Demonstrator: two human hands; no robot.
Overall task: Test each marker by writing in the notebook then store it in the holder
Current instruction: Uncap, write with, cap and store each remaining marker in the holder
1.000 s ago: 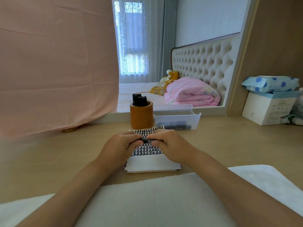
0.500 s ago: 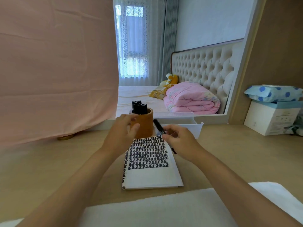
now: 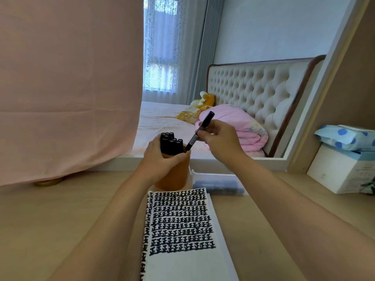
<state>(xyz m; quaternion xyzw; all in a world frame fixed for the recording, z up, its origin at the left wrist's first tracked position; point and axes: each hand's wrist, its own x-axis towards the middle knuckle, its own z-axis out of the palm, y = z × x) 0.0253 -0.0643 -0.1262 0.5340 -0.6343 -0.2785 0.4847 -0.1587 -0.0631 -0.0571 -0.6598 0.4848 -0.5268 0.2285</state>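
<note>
Well, through the head camera I see my left grip (image 3: 160, 159) wrapped round the top of the brown cylindrical holder (image 3: 175, 176). The holder stands on the wooden counter (image 3: 60, 220) just beyond the notebook (image 3: 182, 258). A cluster of black markers (image 3: 170, 144) stands upright in it. My right grip (image 3: 219, 140) pinches another black marker (image 3: 200, 130) by its barrel. This marker is tilted, its lower end at the holder's rim beside the cluster; whether it is past the rim I cannot tell. The notebook lies flat, its page covered with rows of black marks except for a blank strip nearest me. Just right of the holder sits a clear tray (image 3: 223, 177) with blurred dark items (image 3: 219, 184) inside. A pink cloth (image 3: 60, 88) hangs at left.
</note>
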